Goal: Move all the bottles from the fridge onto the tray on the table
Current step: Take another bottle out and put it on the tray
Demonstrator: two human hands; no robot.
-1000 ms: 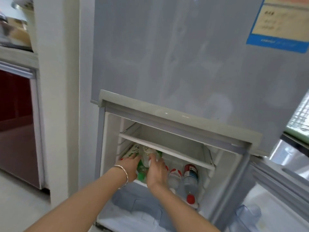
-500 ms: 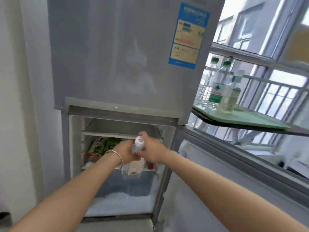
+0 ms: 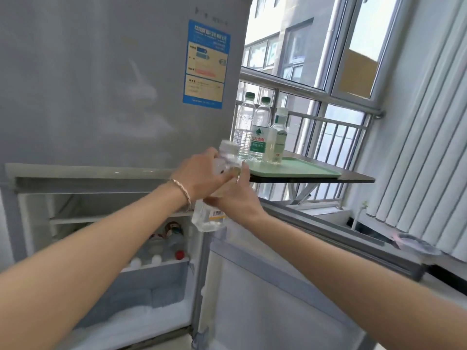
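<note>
Item: clear bottle point(image 3: 219, 190), white cap, held upright in both hands in front of the fridge point(image 3: 106, 97). Left hand point(image 3: 202, 176) is wrapped round its upper part; right hand point(image 3: 233, 198) is closed round its middle. Beyond the hands: green tray point(image 3: 303, 170) on the table point(image 3: 358, 178), three bottles point(image 3: 260, 132) stood on it. Below the left forearm: more bottles point(image 3: 169, 242) are kept on the fridge shelf.

The fridge point(image 3: 101, 84) is pale grey, with a blue-edged cream sticker point(image 3: 206, 64). The tray point(image 3: 298, 170) is mint green on a dark counter point(image 3: 358, 178). Two bottles point(image 3: 259, 130) there have green caps; one has a green and red label. The held bottle point(image 3: 209, 218) is clear with a white cap and yellow label. The bracelet point(image 3: 183, 192) is silver.
</note>
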